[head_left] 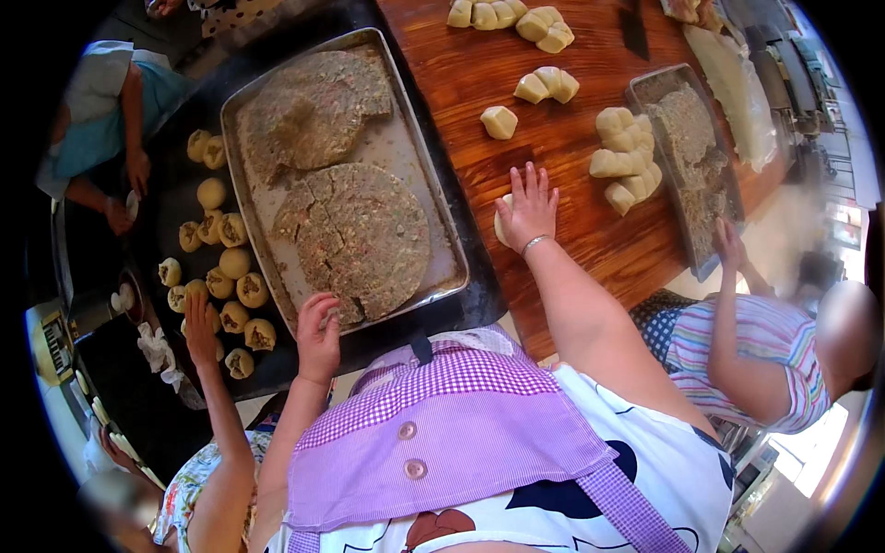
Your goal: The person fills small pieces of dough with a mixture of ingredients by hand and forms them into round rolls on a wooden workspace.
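My right hand lies flat with fingers spread on a pale dough piece, pressing it onto the wooden table. My left hand rests at the near rim of a large metal tray, fingers curled on the edge of a round slab of brownish-green filling. A second, partly cut slab of filling lies at the far end of that tray. Loose dough pieces sit on the wood ahead of my right hand.
Filled dough balls cover a dark surface at left, where another person's hand reaches. On the right, a person in a striped top reaches toward a smaller tray of filling beside stacked dough pieces. A person in blue works far left.
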Available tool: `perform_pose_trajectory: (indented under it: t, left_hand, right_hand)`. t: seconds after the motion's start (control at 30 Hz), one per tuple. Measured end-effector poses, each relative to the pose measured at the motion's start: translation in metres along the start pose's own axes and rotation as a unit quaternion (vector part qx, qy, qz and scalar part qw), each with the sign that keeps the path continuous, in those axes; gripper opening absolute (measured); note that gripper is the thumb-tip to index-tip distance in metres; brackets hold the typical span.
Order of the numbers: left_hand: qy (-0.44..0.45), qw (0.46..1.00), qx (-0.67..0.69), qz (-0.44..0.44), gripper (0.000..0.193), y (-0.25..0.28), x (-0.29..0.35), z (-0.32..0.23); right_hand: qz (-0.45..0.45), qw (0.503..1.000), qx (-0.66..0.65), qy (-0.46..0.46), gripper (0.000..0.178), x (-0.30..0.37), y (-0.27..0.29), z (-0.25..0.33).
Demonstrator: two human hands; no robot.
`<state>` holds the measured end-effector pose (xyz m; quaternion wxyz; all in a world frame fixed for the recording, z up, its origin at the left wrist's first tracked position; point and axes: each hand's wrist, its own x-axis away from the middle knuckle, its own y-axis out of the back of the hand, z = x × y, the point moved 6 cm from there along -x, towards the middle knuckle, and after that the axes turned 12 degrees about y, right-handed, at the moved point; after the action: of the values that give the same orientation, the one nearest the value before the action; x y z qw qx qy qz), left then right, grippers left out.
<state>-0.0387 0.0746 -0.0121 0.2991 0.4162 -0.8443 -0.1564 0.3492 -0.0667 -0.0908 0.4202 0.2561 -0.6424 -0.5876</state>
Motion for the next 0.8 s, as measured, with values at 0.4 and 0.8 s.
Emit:
perform_pose_trajectory:
  t: [0.4,0.8]
  left_hand:
    - [-0.039,0.998,-0.005,0.041,0.025,-0.017,-0.015,-0.022]
    - [-0.018,0.998,0.05,0.044,0.021,-0.007,0.007,-0.015]
  right_hand:
    - [0.023,0.991,-0.075,0.104,0.085,0.026,-0.031,0.03]
    - [-0.011,0.995,-0.096,-0.02,0.074,0.028,-0.005,0.011]
